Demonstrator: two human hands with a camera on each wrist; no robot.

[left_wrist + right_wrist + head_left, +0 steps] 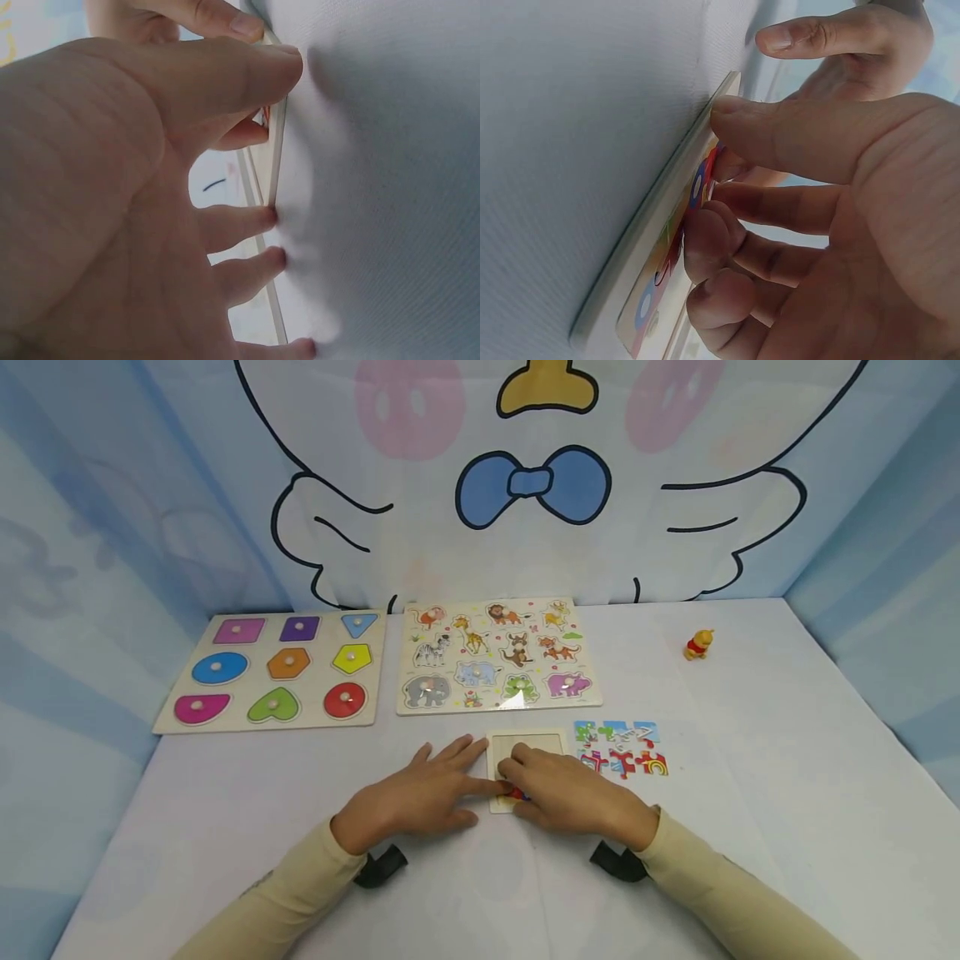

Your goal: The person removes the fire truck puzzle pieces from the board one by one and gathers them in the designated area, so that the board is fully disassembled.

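A small pale wooden puzzle tray [527,735] lies between the two hands, with colourful jigsaw pieces [699,184] along its near part. My left hand [427,795] has its fingers spread at the tray's left side, and its index fingertip touches a red piece [517,794]. Over the tray, my right hand [573,789] rests bent fingertips on the pieces while its thumb [739,120] lies on the near rim. The right hand hides much of the tray in the head view. Several loose jigsaw pieces [621,750] are laid out right of the tray.
Behind, a wooden shape board [251,681] stands at the left and an animal peg board [498,656] in the middle. A small yellow and red bear figure [698,644] is at the back right. Printed curtains [532,560] border the white table [780,793].
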